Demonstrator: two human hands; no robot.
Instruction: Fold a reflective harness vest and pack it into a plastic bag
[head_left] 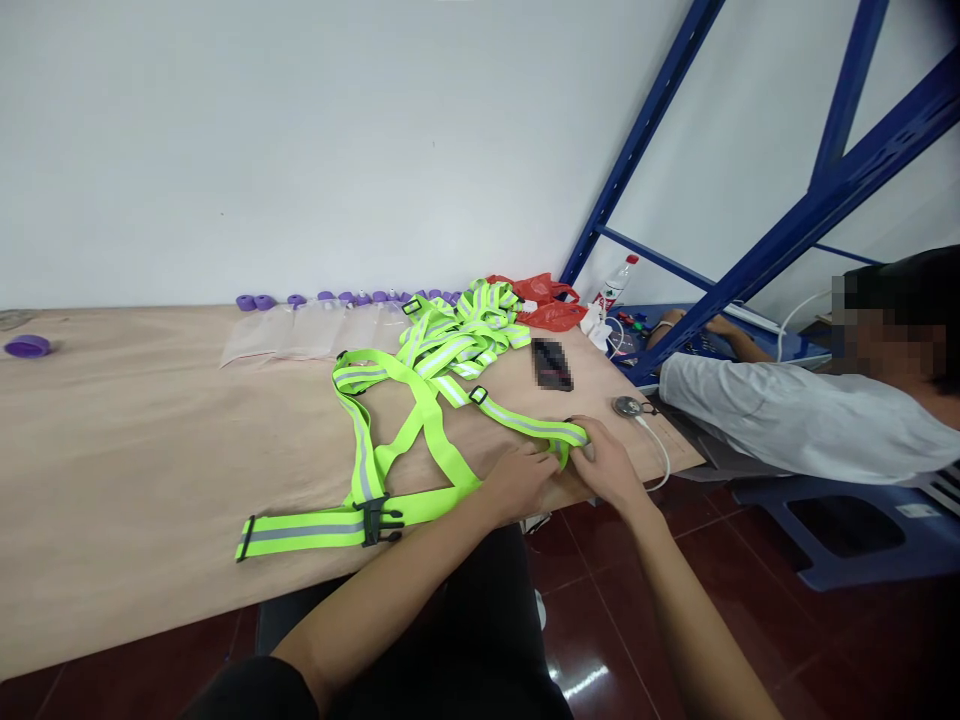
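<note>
A neon-yellow reflective strap vest point(420, 420) lies spread on the tan table point(150, 450), its black buckle point(379, 520) near the front edge. My left hand point(517, 482) presses on the lower strap near the table's front right edge. My right hand point(609, 462) pinches the end of the upper strap point(536, 428) just beside it. Further back lies a pile of more yellow vests point(469, 325).
Clear bags with purple caps point(315, 325) line the back of the table, and a purple lid point(27, 346) sits far left. A red bag point(551, 300), a dark phone point(552, 363), a round disc with cable point(626, 406) lie right. Another person in white point(795, 415) leans under a blue rack point(750, 260).
</note>
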